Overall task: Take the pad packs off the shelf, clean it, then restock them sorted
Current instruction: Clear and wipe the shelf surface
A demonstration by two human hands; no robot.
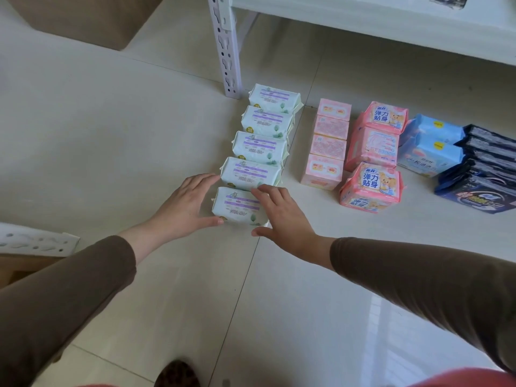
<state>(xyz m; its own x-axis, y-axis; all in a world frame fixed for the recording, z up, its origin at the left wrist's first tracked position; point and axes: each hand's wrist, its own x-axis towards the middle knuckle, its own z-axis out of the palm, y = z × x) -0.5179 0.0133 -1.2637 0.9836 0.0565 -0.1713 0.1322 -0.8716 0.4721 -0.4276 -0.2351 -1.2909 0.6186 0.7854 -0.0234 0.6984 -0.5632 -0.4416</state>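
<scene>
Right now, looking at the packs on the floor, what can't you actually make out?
Head view:
- Shelf: cut off by the top edge, so its contents are unknown.
- Dark packs: cut by the right edge, so no count.
- Small print on the green packs: too small.
- Nearest green pack: right side covered by the right hand.

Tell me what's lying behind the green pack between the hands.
Behind the nearest green pack, flanked by the left hand and right hand, four matching green packs run in a row toward the shelf post. Each hides the next one's lower edge.

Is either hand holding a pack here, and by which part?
Both hands flank the nearest green pack: left hand at its left end, right hand at its right. Actual grip unclear.
</scene>
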